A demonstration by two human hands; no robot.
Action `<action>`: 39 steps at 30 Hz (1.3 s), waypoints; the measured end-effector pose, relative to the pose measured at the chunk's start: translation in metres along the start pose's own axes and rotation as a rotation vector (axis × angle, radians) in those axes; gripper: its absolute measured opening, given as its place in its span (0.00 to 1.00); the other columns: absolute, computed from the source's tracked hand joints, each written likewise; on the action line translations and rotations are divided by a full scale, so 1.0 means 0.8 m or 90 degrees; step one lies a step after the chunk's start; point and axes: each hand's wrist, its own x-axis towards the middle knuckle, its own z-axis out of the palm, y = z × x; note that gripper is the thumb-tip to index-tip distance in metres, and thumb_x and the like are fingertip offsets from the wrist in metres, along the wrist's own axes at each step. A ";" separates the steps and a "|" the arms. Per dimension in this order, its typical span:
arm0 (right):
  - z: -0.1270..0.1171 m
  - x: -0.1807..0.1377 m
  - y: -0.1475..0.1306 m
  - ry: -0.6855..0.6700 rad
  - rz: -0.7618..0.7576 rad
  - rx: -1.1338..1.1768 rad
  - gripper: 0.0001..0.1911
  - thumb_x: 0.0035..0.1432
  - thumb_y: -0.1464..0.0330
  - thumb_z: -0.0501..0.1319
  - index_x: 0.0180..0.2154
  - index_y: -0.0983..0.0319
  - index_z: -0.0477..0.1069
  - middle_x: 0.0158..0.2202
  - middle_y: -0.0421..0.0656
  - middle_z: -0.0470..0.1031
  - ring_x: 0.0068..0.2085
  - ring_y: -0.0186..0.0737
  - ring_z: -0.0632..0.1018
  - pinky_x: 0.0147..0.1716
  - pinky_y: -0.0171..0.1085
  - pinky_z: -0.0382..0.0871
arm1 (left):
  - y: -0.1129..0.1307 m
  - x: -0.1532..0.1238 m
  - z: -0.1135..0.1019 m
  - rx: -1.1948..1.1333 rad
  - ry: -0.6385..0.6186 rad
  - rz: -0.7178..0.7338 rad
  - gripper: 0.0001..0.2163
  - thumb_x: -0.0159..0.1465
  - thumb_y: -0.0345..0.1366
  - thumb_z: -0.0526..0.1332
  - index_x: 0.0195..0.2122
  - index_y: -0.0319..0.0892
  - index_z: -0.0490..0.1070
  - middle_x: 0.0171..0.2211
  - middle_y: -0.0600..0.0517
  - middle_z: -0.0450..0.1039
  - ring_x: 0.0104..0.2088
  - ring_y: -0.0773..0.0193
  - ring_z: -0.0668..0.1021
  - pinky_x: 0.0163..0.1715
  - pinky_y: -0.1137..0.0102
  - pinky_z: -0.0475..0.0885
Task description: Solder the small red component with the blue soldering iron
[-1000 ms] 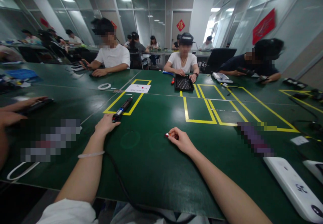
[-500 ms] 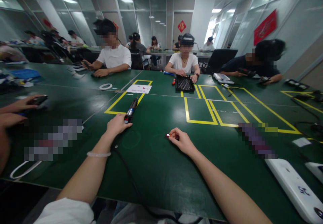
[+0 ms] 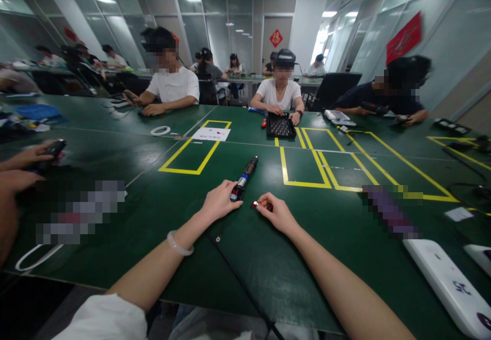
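Note:
My left hand (image 3: 219,203) grips the near end of a dark corded electric screwdriver (image 3: 244,178), whose tip points away across the green table (image 3: 238,258). Its black cable (image 3: 238,273) trails back toward me. My right hand (image 3: 276,212) rests on the table just right of it, fingers pinched on a small red and silver part (image 3: 255,204). The two hands are close together, a short gap between them.
Yellow taped rectangles (image 3: 194,148) (image 3: 305,166) mark the table ahead. A black tray (image 3: 280,126) lies before the person opposite. White devices (image 3: 447,284) sit at near right. A neighbour's hands (image 3: 23,161) hold a dark tool at left. Several people sit around.
My left hand has carried the screwdriver rightward from the left yellow rectangle to beside my right hand. The right hand has stayed put with its small part.

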 end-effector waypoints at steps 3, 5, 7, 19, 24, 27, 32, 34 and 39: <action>-0.001 0.000 -0.002 0.010 -0.006 -0.014 0.08 0.59 0.63 0.58 0.37 0.61 0.67 0.28 0.39 0.71 0.28 0.34 0.71 0.30 0.32 0.63 | 0.021 -0.005 0.004 -0.016 -0.002 0.042 0.29 0.57 0.48 0.61 0.59 0.47 0.60 0.53 0.46 0.66 0.48 0.52 0.74 0.41 0.65 0.70; -0.001 0.000 -0.002 0.020 -0.005 -0.034 0.07 0.59 0.64 0.58 0.36 0.61 0.67 0.27 0.38 0.71 0.28 0.34 0.71 0.29 0.33 0.63 | 0.030 -0.007 0.007 -0.026 -0.007 0.061 0.29 0.57 0.47 0.62 0.58 0.46 0.60 0.53 0.45 0.65 0.48 0.52 0.74 0.41 0.64 0.70; -0.001 0.000 -0.001 0.027 -0.003 -0.060 0.06 0.59 0.65 0.58 0.36 0.61 0.66 0.27 0.38 0.71 0.27 0.34 0.71 0.29 0.33 0.63 | 0.035 -0.010 0.008 -0.036 -0.011 0.070 0.29 0.57 0.46 0.62 0.58 0.47 0.60 0.53 0.46 0.65 0.48 0.52 0.74 0.42 0.64 0.70; 0.013 0.010 0.011 0.027 -0.027 -0.054 0.06 0.55 0.68 0.61 0.35 0.60 0.64 0.24 0.35 0.67 0.25 0.33 0.69 0.27 0.32 0.62 | 0.051 -0.017 0.017 -0.026 0.003 0.109 0.28 0.59 0.45 0.60 0.59 0.44 0.58 0.52 0.43 0.64 0.47 0.50 0.73 0.42 0.62 0.70; 0.009 0.007 0.005 0.036 -0.029 -0.065 0.05 0.57 0.66 0.61 0.32 0.61 0.68 0.27 0.39 0.72 0.27 0.35 0.71 0.29 0.33 0.64 | 0.056 -0.018 0.019 -0.038 0.005 0.084 0.24 0.62 0.46 0.57 0.58 0.45 0.58 0.52 0.44 0.63 0.48 0.53 0.72 0.43 0.63 0.69; 0.007 0.004 0.002 0.036 -0.045 -0.066 0.05 0.58 0.66 0.60 0.33 0.61 0.70 0.29 0.40 0.74 0.29 0.36 0.73 0.31 0.34 0.65 | 0.058 -0.018 0.017 -0.037 0.002 0.071 0.23 0.63 0.46 0.56 0.57 0.45 0.58 0.51 0.44 0.63 0.48 0.54 0.72 0.42 0.64 0.69; 0.001 -0.001 -0.002 0.031 -0.045 -0.065 0.05 0.59 0.67 0.59 0.36 0.62 0.71 0.30 0.40 0.74 0.30 0.36 0.74 0.32 0.33 0.65 | 0.051 -0.015 0.010 -0.009 -0.001 0.074 0.23 0.63 0.46 0.57 0.57 0.45 0.58 0.52 0.45 0.62 0.49 0.54 0.71 0.44 0.65 0.69; -0.001 -0.002 -0.002 0.029 -0.040 -0.073 0.05 0.60 0.68 0.58 0.35 0.62 0.71 0.29 0.40 0.73 0.30 0.36 0.73 0.32 0.33 0.65 | 0.041 -0.013 0.007 0.023 -0.001 0.061 0.23 0.62 0.45 0.58 0.57 0.45 0.57 0.53 0.45 0.62 0.50 0.54 0.71 0.46 0.64 0.69; -0.004 -0.002 0.000 0.022 -0.043 -0.089 0.05 0.60 0.69 0.57 0.34 0.62 0.71 0.29 0.40 0.73 0.31 0.35 0.73 0.32 0.33 0.64 | -0.014 -0.001 -0.010 0.087 -0.023 -0.026 0.24 0.63 0.46 0.57 0.58 0.45 0.58 0.54 0.44 0.62 0.50 0.53 0.71 0.45 0.63 0.69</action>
